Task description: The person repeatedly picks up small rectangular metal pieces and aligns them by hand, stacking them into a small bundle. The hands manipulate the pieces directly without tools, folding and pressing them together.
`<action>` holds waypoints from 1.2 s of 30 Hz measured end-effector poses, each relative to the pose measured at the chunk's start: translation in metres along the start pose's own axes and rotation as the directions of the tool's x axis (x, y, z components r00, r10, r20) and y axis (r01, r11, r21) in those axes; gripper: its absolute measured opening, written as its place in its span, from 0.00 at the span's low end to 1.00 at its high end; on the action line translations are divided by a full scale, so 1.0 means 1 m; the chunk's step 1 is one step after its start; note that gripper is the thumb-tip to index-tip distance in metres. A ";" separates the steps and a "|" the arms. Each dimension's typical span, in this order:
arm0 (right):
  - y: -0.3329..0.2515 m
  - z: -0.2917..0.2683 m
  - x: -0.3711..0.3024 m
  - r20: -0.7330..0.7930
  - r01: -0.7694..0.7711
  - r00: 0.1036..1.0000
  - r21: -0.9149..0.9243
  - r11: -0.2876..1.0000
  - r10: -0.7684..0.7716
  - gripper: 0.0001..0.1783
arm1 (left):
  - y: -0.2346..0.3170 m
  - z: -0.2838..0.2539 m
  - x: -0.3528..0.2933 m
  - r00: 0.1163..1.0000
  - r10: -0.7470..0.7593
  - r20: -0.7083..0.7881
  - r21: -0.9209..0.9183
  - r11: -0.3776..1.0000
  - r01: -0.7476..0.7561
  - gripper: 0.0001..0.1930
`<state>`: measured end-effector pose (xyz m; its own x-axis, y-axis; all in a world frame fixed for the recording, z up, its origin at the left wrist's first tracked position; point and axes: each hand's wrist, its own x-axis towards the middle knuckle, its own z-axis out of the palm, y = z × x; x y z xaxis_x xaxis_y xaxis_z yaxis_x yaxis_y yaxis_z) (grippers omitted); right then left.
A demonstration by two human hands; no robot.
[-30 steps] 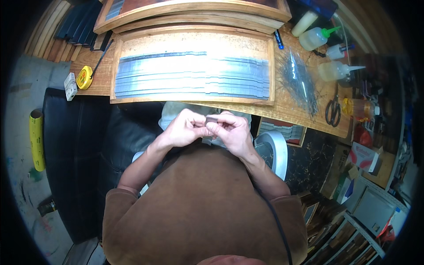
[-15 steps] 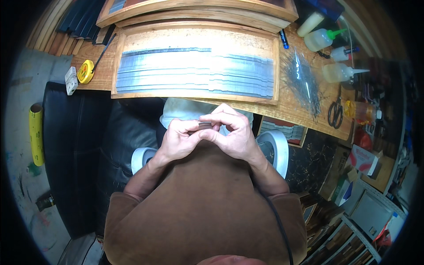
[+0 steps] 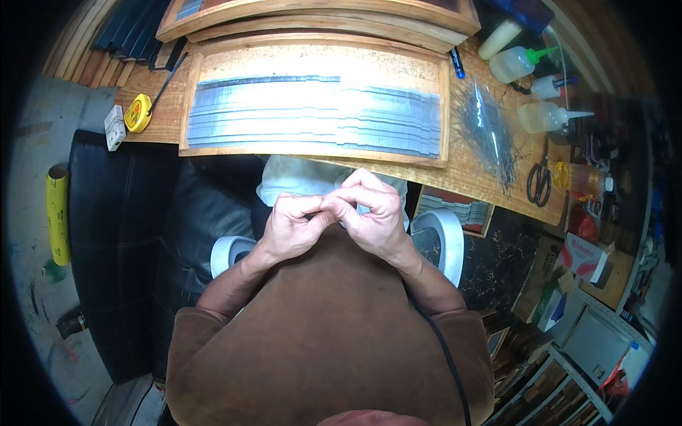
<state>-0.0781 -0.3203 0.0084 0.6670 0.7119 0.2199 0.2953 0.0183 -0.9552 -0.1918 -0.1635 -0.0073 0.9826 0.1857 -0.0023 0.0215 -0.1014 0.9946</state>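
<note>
My left hand (image 3: 293,226) and my right hand (image 3: 371,219) meet in front of my chest, just short of the table's front edge. Both are closed, thumbs and forefingers pinched together with the tips touching. The small dark brown strip that showed between them earlier is covered by my fingers now. Beyond my hands on the table lies a shallow wooden tray (image 3: 312,150) with rows of thin grey metal strips (image 3: 249,117), the middle washed out by glare.
A yellow tape measure (image 3: 137,113) lies left of the tray. To its right are a pile of thin wires (image 3: 489,135), black scissors (image 3: 538,183) and squeeze bottles (image 3: 513,65). Stacked wooden trays (image 3: 334,21) stand behind. A black leather seat (image 3: 114,234) is at my left.
My right thumb and fingers have shifted over the small dark brown strip and hide it. Both hands stay in nearly the same place.
</note>
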 end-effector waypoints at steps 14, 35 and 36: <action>-0.004 -0.013 0.007 0.151 -0.081 0.987 0.125 0.989 0.061 0.11 | 0.011 0.007 -0.011 0.980 0.110 -0.165 0.157 0.984 -0.084 0.08; 0.001 -0.010 0.008 0.167 -0.116 0.982 0.157 0.981 0.089 0.08 | -0.008 0.010 -0.014 0.966 0.192 -0.171 0.169 0.972 -0.163 0.13; 0.001 -0.010 0.008 0.169 -0.121 0.981 0.166 0.979 0.092 0.08 | -0.008 0.010 -0.013 0.964 0.201 -0.174 0.167 0.971 -0.172 0.13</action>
<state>-0.0656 -0.3210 0.0112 0.5659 0.8191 0.0939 0.0946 0.0486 -0.9943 -0.2033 -0.1753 -0.0168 0.9197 0.3283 0.2155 -0.1177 -0.2932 0.9488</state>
